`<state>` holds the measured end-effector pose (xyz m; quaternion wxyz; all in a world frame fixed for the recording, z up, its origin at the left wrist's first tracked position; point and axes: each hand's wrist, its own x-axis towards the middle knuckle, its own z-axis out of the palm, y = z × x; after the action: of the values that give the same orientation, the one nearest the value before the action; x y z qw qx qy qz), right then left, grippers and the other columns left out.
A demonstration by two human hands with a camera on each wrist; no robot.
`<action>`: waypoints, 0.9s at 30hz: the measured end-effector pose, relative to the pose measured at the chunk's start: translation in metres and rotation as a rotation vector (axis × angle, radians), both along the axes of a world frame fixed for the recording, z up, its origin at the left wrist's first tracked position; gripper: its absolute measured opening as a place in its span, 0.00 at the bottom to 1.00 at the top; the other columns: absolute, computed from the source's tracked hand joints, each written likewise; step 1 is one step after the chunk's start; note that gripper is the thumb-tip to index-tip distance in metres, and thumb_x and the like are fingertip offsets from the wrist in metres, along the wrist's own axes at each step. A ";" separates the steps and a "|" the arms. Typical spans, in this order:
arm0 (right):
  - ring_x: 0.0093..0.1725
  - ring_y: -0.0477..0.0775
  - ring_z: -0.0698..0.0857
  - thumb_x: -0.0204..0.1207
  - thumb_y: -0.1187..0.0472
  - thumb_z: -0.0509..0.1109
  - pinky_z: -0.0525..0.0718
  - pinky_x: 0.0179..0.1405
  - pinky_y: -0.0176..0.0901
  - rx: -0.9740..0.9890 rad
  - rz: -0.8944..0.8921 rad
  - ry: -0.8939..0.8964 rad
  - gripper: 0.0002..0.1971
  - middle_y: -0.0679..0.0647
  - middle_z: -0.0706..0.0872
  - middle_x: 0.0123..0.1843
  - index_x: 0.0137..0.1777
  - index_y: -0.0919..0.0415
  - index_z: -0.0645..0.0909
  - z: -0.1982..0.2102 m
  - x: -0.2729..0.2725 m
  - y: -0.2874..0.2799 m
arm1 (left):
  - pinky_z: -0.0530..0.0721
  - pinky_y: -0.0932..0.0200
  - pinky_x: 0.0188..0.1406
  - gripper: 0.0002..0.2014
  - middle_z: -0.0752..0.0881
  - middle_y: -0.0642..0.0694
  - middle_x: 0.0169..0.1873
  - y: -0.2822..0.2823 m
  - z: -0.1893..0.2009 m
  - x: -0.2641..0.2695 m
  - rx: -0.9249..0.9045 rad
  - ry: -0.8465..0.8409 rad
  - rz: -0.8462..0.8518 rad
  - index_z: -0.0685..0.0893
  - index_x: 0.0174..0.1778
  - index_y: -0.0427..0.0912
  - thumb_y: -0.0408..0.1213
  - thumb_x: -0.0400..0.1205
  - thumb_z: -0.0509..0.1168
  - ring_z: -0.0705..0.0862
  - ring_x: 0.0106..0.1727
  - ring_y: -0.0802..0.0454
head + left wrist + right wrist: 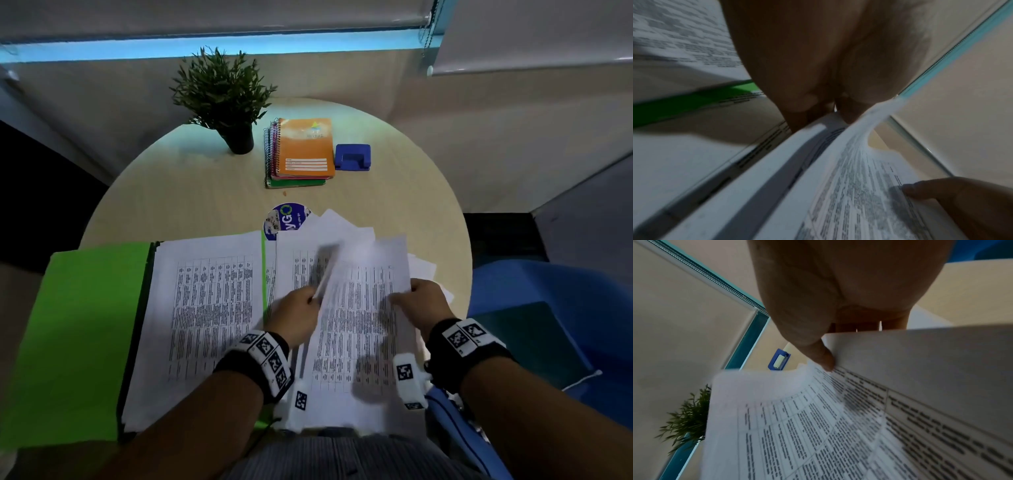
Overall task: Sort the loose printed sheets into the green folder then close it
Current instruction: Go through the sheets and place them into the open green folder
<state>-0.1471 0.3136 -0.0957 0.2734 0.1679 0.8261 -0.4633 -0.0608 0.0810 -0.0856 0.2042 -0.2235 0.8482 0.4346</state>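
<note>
Nearest: both wrists w/ black bands carrying white marker blocks. Left hand [297,313] pinches the left edge of a white printed sheet with table text [359,308]; the left wrist view shows its fingers [849,112] curled onto that paper edge. Right hand [423,303] pinches the same sheet's right edge, thumb on top per the right wrist view, fingers [869,327] behind the paper. Sheet is lifted & curved, top part blurred, over a loose pile of white printed sheets [424,267] on the round pale wooden table [191,192].

Left of the hands: bright green folder [85,325] lying open, flap out to the left, a stack of printed sheets inside it [205,308] on the right half.

Further back: round blue-white sticker/disc [286,217] partly under the pile. Beyond it, a stack of spiral notebooks, orange one on top [305,147], w/ a blue hole punch [352,157] just beside, on the right. Small green plant in black pot [226,99] at the far edge. Blue chair [565,291] off to the right.
</note>
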 end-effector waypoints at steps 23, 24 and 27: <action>0.48 0.65 0.91 0.75 0.66 0.77 0.92 0.53 0.60 -0.043 0.104 -0.061 0.10 0.64 0.92 0.50 0.54 0.68 0.88 0.008 -0.009 -0.025 | 0.86 0.43 0.64 0.28 0.92 0.54 0.53 -0.024 0.010 -0.009 0.203 -0.051 0.268 0.87 0.59 0.56 0.59 0.62 0.72 0.90 0.55 0.47; 0.47 0.64 0.91 0.74 0.66 0.77 0.92 0.49 0.56 -0.066 0.080 -0.011 0.10 0.64 0.93 0.50 0.54 0.67 0.88 0.012 -0.012 -0.027 | 0.85 0.46 0.65 0.25 0.91 0.53 0.56 -0.022 0.019 -0.011 0.203 -0.010 0.288 0.87 0.62 0.53 0.56 0.69 0.74 0.89 0.57 0.47; 0.51 0.63 0.93 0.70 0.66 0.77 0.91 0.47 0.50 -0.262 -0.035 0.174 0.19 0.60 0.93 0.55 0.62 0.64 0.85 0.036 -0.031 -0.035 | 0.81 0.53 0.65 0.12 0.90 0.51 0.56 -0.017 0.059 -0.025 0.337 0.212 0.406 0.85 0.60 0.49 0.37 0.82 0.72 0.87 0.58 0.51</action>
<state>-0.1785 0.2782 -0.0595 0.2124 0.1044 0.7761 -0.5846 -0.0857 0.0644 -0.0267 0.0574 -0.3052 0.7184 0.6225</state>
